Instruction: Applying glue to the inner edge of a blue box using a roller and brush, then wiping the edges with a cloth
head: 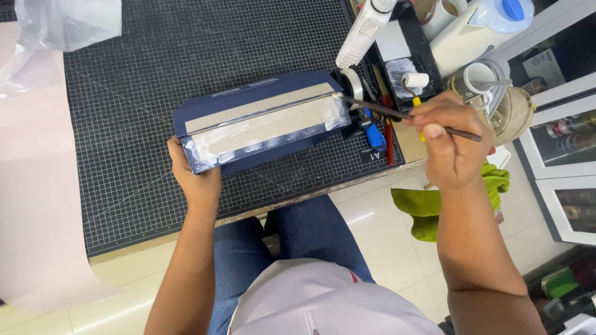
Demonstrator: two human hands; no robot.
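Observation:
A long dark blue box (261, 124) with a grey board face smeared with white glue lies tilted on the black cutting mat (155, 74). My left hand (192, 174) grips its near left end from below. My right hand (448, 139) holds a thin dark brush (397, 115) like a pen, its tip touching the box's right end.
A black tray (406, 59) with glue and a small roller, a white glue bottle (363, 31), a tape roll, blue and red tools sit at the mat's right edge. A green cloth (434, 205) hangs below. Plastic sheet (56, 25) at top left; a glass cabinet at right.

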